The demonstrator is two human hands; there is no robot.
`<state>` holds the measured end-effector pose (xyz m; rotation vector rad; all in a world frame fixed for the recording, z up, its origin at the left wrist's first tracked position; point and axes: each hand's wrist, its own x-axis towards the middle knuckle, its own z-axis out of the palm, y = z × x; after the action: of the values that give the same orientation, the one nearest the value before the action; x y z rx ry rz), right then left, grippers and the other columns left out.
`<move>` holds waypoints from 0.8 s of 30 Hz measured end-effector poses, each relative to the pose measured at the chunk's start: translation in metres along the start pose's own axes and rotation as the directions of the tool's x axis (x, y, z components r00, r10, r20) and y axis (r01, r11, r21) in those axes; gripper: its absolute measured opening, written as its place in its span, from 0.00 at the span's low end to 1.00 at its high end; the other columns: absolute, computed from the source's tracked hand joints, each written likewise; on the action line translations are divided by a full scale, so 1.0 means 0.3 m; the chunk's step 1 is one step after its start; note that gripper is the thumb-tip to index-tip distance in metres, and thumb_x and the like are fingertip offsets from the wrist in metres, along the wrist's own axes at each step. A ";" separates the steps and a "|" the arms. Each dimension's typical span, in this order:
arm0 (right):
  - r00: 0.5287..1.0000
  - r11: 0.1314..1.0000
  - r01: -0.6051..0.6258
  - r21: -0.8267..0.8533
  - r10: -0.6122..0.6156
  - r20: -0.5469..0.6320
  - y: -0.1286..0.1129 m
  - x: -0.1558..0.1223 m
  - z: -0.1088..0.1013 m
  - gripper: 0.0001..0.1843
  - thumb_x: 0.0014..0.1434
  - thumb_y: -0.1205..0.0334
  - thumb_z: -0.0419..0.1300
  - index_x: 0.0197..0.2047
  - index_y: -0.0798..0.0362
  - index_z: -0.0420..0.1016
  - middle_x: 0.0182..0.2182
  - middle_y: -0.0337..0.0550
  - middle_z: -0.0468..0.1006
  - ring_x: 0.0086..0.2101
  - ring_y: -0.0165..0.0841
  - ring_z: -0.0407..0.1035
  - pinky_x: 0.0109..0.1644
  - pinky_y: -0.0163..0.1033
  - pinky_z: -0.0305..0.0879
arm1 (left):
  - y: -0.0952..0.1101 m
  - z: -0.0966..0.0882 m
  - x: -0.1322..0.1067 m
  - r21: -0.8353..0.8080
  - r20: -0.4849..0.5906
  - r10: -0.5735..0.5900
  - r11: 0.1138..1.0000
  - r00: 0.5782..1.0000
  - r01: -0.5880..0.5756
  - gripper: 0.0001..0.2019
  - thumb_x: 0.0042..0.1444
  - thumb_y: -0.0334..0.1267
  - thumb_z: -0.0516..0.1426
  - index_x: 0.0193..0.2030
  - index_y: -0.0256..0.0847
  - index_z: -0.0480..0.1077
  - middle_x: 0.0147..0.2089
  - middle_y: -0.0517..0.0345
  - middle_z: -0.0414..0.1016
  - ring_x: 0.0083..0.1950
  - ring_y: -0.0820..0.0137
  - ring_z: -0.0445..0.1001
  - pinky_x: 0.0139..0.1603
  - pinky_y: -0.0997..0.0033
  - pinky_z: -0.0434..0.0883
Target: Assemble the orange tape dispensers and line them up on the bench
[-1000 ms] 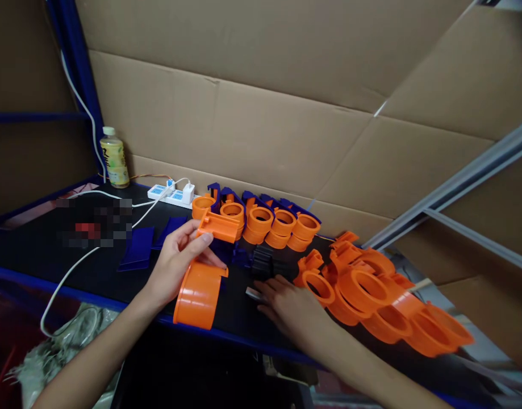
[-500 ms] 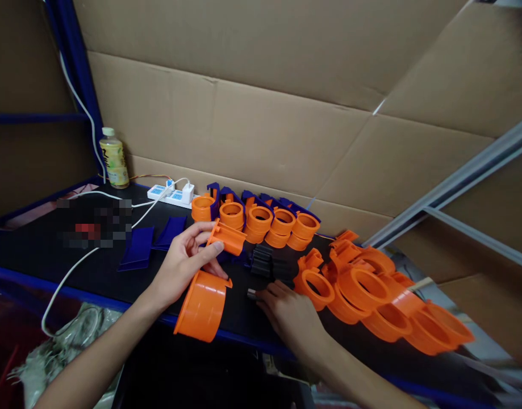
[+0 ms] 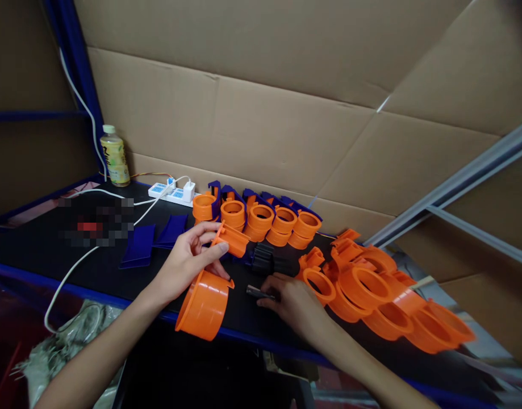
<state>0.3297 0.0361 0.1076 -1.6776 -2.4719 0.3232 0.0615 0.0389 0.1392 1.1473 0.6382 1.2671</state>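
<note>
We look down on a black worktop with a blue front edge, boxed in by brown cardboard walls. A grey metal rail cuts across the right of the frame.

Far left at the back stands a bottle with a yellow-green label, its print too small to read. Beside it a white power strip lies against the wall, and a white cable trails off the front edge. A patch of the worktop at left is pixelated, so there is nothing to read there, and no other writing shows.

Centre frame, the left hand is clamped on an orange housing. The wide cup end hangs over the front edge, and a narrower orange neck sits at the fingertips; whether that is one piece or two, we cannot tell. Just right of it, the right hand rests on the worktop with its fingertips closed on the end of a small dark bar lying flat.

Behind the hands sit black blocks and a row of orange rings in blue brackets. Flat blue pieces lie to the left, and a heap of orange rings spills toward the lower right.
</note>
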 end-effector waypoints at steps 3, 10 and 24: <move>0.999 0.998 -0.003 0.057 0.001 0.036 0.003 0.002 -0.015 0.04 0.58 0.63 0.69 0.36 0.50 0.78 0.35 0.41 0.81 0.33 0.35 0.75 0.35 0.35 0.63 | -0.003 -0.003 0.002 0.000 0.010 -0.004 1.000 1.000 0.004 0.22 0.59 0.42 0.65 0.55 0.39 0.65 0.34 0.59 0.82 0.25 0.67 0.82 0.27 0.73 0.78; 0.999 0.991 0.012 0.130 -0.017 0.033 -0.012 -0.006 -0.040 0.03 0.58 0.68 0.65 0.35 0.50 0.79 0.35 0.41 0.81 0.34 0.35 0.74 0.36 0.36 0.64 | -0.006 -0.005 0.004 -0.002 0.019 -0.017 1.000 1.000 0.017 0.22 0.59 0.42 0.65 0.56 0.39 0.65 0.32 0.60 0.81 0.25 0.66 0.83 0.27 0.73 0.77; 0.880 0.908 0.262 0.326 -0.087 -0.466 -0.097 0.002 -0.229 0.10 0.60 0.53 0.67 0.36 0.51 0.80 0.28 0.39 0.78 0.27 0.31 0.70 0.29 0.35 0.63 | -0.043 0.014 0.015 0.038 0.110 -0.087 0.996 0.990 0.084 0.20 0.58 0.40 0.66 0.53 0.41 0.63 0.49 0.52 0.80 0.29 0.67 0.84 0.29 0.72 0.78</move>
<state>0.3192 0.0330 0.1813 -1.1938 -2.0400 0.3291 0.0714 0.0431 0.1299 1.1971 0.6202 1.1152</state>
